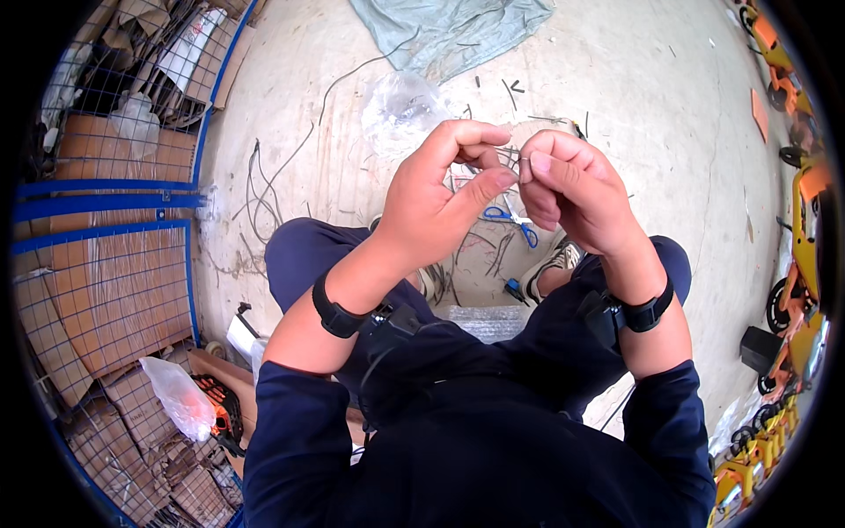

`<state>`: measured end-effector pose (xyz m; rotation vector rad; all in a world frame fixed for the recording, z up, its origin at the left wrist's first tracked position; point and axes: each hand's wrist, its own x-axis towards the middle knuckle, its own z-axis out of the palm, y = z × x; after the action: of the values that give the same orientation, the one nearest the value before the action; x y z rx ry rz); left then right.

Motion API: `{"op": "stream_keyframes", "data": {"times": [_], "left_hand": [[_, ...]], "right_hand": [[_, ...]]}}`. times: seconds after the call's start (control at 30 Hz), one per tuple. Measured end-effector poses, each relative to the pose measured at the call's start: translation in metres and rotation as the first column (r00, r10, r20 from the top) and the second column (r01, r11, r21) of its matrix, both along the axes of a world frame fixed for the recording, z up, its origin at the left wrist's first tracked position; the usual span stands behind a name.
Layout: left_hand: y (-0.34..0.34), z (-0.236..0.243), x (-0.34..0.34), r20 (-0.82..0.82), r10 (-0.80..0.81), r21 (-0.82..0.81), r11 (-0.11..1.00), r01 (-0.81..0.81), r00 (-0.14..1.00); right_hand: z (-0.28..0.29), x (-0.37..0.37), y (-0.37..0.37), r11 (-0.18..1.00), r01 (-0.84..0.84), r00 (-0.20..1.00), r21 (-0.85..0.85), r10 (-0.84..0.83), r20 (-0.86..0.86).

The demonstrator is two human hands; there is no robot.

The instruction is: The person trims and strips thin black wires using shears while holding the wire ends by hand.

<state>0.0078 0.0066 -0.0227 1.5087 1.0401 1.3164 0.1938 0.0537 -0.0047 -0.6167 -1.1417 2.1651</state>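
Both of my hands are raised close together in front of my knees. My right hand pinches a thin wire between thumb and fingertips; only a short bit of it shows. Facing it, my left hand has curled fingers, with a gap between the index fingertip and the thumb. Whatever its fingertips hold is too small to make out. Below the hands, scissors with blue handles lie on the floor, partly hidden by my right hand. Scattered dark wire pieces lie around them, between my shoes.
A clear plastic bag and a grey-green sheet lie ahead. A long dark cable loops across the floor at left. Blue mesh cages hold cardboard on the left. Yellow and orange wheeled items line the right.
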Motion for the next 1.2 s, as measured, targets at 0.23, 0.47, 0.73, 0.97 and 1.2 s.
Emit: {"op": "stream_keyframes", "data": {"times": [0.23,0.47,0.73,0.97,1.2], "left_hand": [[0.003,-0.005,0.006,-0.056,-0.019,0.009,1.0,0.02,0.998],[0.001,0.002,0.004,-0.083,-0.015,-0.047,0.999,0.011,0.996],[0.004,-0.001,-0.006,0.004,-0.016,-0.016,1.0,0.016,1.0],[0.003,0.012,-0.013,0.147,-0.114,-0.403,0.9,0.164,0.983],[0.012,0.003,-0.032,-0.036,0.007,-0.393,0.919,-0.021,0.999]], "right_hand": [[-0.002,0.003,0.0,0.998,-0.015,1.0,-0.054,0.013,-0.02],[-0.002,0.007,0.005,0.984,-0.119,0.991,-0.136,0.11,-0.074],[-0.005,0.006,0.004,0.996,-0.045,0.997,0.072,0.041,0.061],[-0.004,0.007,0.005,0.997,-0.072,0.996,-0.04,0.07,-0.052],[0.003,0.032,0.022,0.992,-0.09,0.946,-0.087,0.058,-0.32]]}}
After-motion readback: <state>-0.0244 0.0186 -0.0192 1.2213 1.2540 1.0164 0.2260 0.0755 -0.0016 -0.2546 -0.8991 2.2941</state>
